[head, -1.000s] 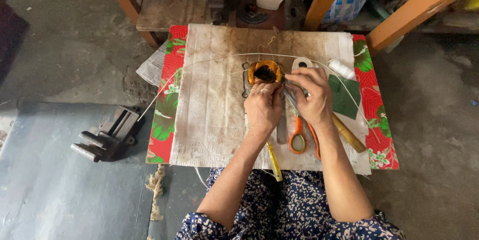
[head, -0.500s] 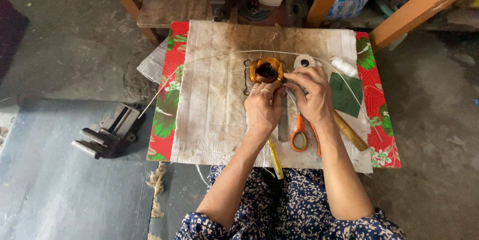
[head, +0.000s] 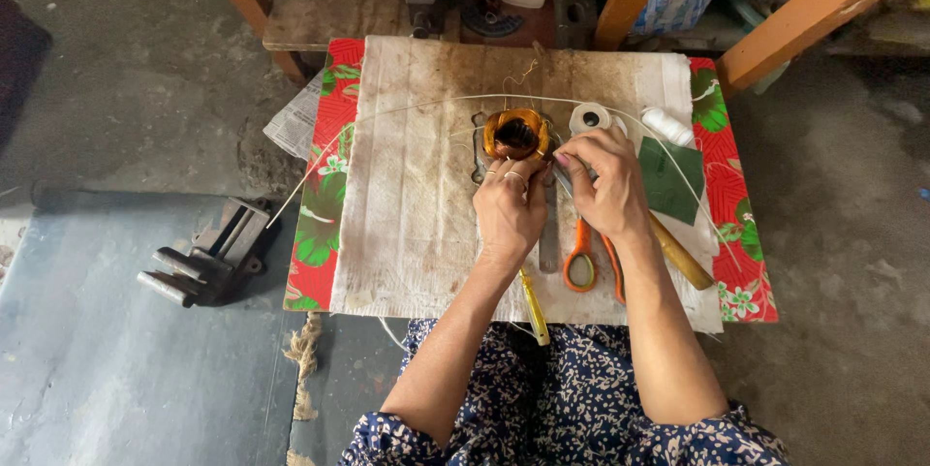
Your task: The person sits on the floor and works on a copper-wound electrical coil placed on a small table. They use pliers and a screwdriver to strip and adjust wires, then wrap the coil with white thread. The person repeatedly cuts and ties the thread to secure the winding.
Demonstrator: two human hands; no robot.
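A round copper-wire coil (head: pixel 514 133) in a metal frame sits at the middle of a stained white cloth (head: pixel 417 204). My left hand (head: pixel 510 209) grips the coil's near edge, fingers curled on it. My right hand (head: pixel 601 183) pinches something thin at the coil's right side; what it pinches is too small to make out. A long thin white thread (head: pixel 407 109) arcs from the coil across the board to both sides.
Orange-handled scissors (head: pixel 584 258), a yellow-handled tool (head: pixel 534 309), a wooden-handled tool (head: pixel 679 251), a tape roll (head: pixel 590 118), a white spool (head: pixel 668 126) and a green sheet (head: pixel 670 178) lie around my hands. A red floral board (head: pixel 325 185) lies under the cloth. A metal vise (head: pixel 207 253) stands on the floor at left.
Both hands stay at the coil; my right hand's fingers have shifted slightly at its right side. The view has drifted a little.
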